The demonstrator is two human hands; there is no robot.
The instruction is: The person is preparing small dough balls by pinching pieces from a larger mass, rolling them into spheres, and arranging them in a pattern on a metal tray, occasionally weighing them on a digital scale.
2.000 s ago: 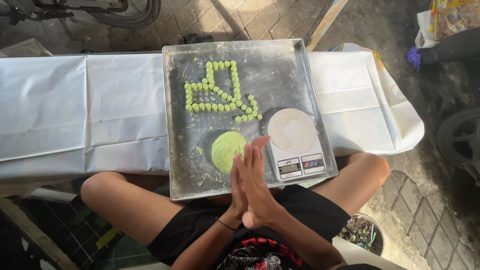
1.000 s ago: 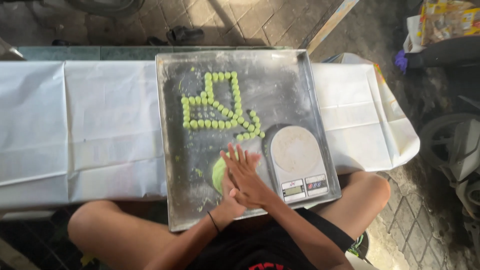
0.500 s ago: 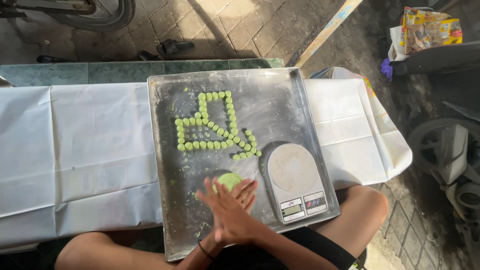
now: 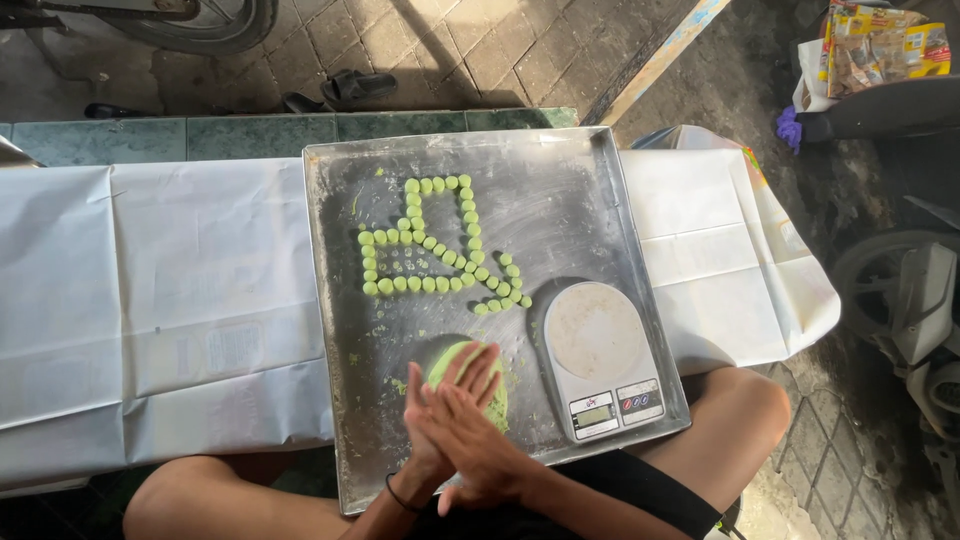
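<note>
Both hands are coming back together, the right hand (image 4: 480,440) pressing flat over the left hand (image 4: 432,432), holding nothing I can see. They are hovering above the green dough lump (image 4: 470,385) on the metal tray (image 4: 560,210).

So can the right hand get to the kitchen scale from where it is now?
Probably yes. The right hand is pressed palm to palm against the left hand over the green dough, and the scale sits just to its right on the same tray with nothing between.

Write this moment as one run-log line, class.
hands: left hand and right hand pressed together | below: green dough | tray: dough balls, scale
</note>
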